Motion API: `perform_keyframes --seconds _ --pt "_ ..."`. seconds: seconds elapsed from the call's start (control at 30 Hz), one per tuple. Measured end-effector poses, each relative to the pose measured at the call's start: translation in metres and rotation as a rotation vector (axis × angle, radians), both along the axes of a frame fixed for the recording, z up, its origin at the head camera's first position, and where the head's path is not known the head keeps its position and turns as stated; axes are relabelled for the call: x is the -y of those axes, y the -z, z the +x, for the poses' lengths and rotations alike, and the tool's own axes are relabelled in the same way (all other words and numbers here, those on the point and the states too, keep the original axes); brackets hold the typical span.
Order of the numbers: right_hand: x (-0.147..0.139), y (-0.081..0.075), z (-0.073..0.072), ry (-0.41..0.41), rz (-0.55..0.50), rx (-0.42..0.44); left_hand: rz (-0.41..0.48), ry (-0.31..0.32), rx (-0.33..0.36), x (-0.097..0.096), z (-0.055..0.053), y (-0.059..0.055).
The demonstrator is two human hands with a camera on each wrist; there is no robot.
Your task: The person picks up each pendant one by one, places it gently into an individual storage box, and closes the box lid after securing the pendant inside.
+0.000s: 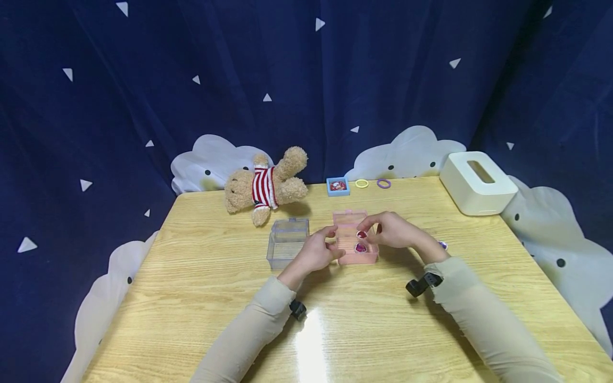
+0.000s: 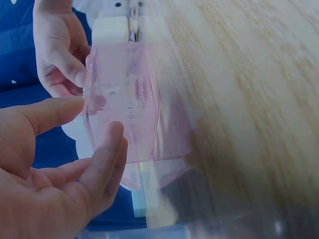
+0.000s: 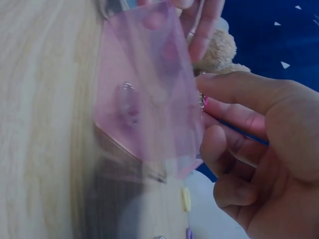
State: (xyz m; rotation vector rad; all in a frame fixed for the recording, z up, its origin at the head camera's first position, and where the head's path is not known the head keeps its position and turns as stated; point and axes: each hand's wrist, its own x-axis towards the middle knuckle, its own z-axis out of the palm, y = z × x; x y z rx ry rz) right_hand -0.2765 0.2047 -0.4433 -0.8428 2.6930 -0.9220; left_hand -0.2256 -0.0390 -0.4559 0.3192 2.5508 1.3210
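Observation:
A see-through pink box (image 1: 358, 258) stands with its lid raised at the back. Over it my right hand (image 1: 394, 230) pinches a red jewel (image 1: 362, 234) with a sparkling border; in the right wrist view this jewel (image 3: 203, 101) shows at the fingertips. Inside the box lies a second, magenta jewel (image 1: 361, 248) with a similar border. My left hand (image 1: 316, 251) is at the box's left side, fingers extended and only loosely bent. In the left wrist view its fingertips (image 2: 116, 130) overlap the pink wall and the thumb reaches the rim.
Left of the pink box stands a clear bluish box (image 1: 279, 263). Behind lie a teddy bear (image 1: 264, 186), a blue-framed square (image 1: 338, 192), a yellow band (image 1: 362, 183) and a purple band (image 1: 383, 183). A white tissue box (image 1: 462, 189) is at back right; a small purple piece (image 1: 443, 245) lies beyond my right wrist.

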Motion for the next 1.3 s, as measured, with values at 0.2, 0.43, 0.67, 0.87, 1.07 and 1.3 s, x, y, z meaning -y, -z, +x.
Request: perform_keyframes --seconds 0.2,0.43,0.67,0.87,1.07,1.3 --pt "0.007 0.004 0.002 -0.006 0.037 0.012 -0.002 -0.001 -0.001 0.0 0.0 0.0" --pt "0.012 0.013 0.003 -0.021 0.082 -0.024 -0.009 -0.003 -0.002 0.0 -0.001 0.001" --pt "0.015 0.017 0.005 -0.011 0.14 -0.065 -0.012 0.002 0.0 0.0 -0.001 0.002" --pt "0.016 0.015 0.006 -0.008 0.153 -0.065 -0.008 0.002 -0.01 0.0 -0.002 0.003" --pt "0.014 0.014 0.006 -0.016 0.134 -0.082 -0.005 0.001 -0.011 -0.001 -0.002 0.002" --pt "0.006 0.005 0.005 0.013 0.074 -0.044 -0.008 -0.009 0.004 -0.001 -0.002 0.003"
